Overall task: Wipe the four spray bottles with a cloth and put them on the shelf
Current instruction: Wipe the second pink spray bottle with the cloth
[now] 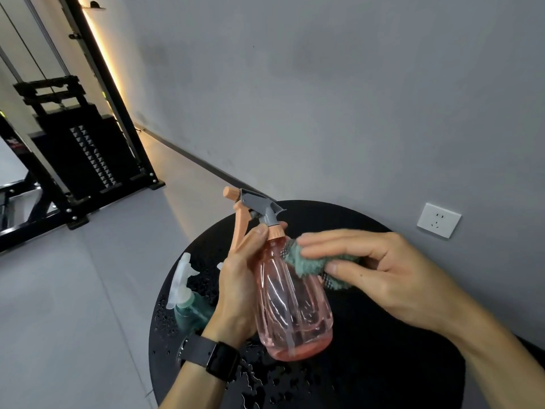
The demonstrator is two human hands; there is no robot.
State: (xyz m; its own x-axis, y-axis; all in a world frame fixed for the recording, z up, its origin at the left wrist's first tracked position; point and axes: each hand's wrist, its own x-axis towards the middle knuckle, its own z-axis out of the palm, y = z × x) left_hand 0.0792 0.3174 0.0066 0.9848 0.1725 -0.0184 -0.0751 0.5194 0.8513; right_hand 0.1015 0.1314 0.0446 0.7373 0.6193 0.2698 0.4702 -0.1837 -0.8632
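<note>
Left hand (240, 278), watch on wrist, grips pink spray bottle (295, 302) at neck, held above black round table (383, 364). Bottle axis near upright, nozzle up-left. Right hand (380, 273) pinches green cloth (306, 262) against bottle's right shoulder; likely next stroke runs down the body. Teal bottle (188, 308) behind left hand.

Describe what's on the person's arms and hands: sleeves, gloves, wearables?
Both forearms are bare as far as the frame shows: no sleeves and no gloves. The left wrist carries a smartwatch with a dark rectangular face on a dark grey strap. The left hand and right hand show no rings on the visible fingers. The right wrist has nothing on it.
</note>
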